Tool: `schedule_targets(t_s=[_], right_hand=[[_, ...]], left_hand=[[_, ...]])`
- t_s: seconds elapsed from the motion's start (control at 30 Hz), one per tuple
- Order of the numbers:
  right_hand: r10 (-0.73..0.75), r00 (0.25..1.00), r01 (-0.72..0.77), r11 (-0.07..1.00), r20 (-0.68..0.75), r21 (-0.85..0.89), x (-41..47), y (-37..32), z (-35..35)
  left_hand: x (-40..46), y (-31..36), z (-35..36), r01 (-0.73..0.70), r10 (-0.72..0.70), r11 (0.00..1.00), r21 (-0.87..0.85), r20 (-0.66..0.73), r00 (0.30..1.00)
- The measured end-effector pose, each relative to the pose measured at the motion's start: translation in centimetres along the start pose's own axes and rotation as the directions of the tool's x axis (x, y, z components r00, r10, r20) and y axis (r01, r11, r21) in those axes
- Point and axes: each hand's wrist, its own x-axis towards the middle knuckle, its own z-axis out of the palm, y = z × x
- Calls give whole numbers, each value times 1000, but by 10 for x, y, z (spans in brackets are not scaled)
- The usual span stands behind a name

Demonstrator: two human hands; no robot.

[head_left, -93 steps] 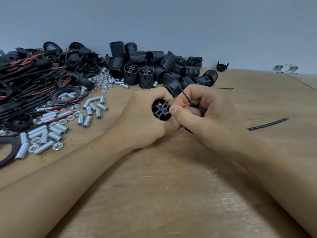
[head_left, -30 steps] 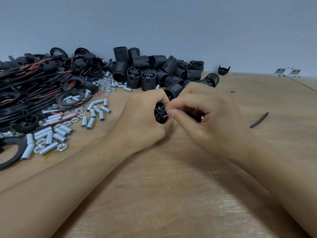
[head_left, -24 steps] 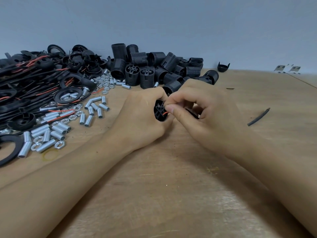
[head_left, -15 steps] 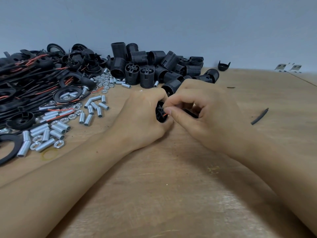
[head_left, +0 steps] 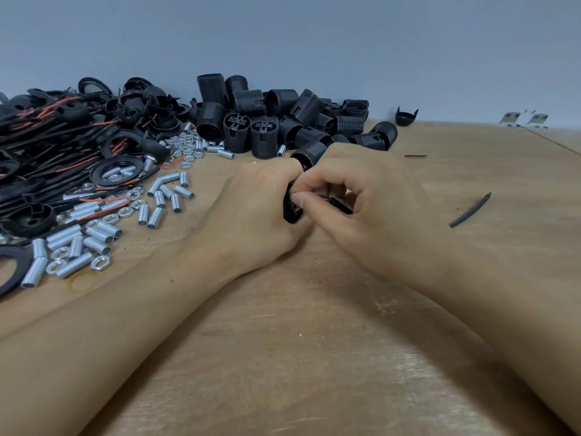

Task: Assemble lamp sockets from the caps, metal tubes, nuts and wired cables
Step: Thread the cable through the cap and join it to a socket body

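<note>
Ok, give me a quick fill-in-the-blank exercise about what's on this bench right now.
1. The left hand grips a black ____ body.
2. The right hand pinches an orange ____ at its open end.
3. The loose metal tubes lie to the ____ of the hands.

Missing words: socket; wire; left

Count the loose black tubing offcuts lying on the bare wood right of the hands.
2. A thick piece of black tubing lies just right of the right hand; a thin sliver lies farther back, near the socket pile. More may hide behind the hands.
</note>
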Motion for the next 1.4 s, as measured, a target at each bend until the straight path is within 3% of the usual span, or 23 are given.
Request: schedule_targets(t_s=[0.27, 0.5, 0.7, 1.07, 1.2, 1.3, 1.4], right_hand=[[-30, 998, 28, 999, -56, -46, -2, 0, 6], [1, 1000, 0, 998, -4, 68, 1, 5, 2], [39, 997, -33, 996, -71, 84, 0, 7, 2], [128, 992, -125, 978, -8, 165, 2, 11, 7], [259, 964, -225, 918, -64, 325, 4, 19, 5], [347, 937, -289, 841, -46, 458, 4, 23, 4], [413, 911, -359, 765, 20, 535, 5, 25, 6]], left_hand=[[0, 6, 1, 39, -40, 999, -27, -21, 999], [-3, 1, 2, 128, -135, 982, -137, -42, 990], [-5, 0, 0, 158, -131, 947, -278, 112, 985], [-7, -4, 2, 110, -74, 929, -353, 113, 991], [-8, -6, 0, 47, -69, 904, -425, -36, 997], [-9, -10, -4, 31, -54, 881, -473, -36, 998], [-10, -12, -5, -42, 22, 941, -335, -63, 998]])
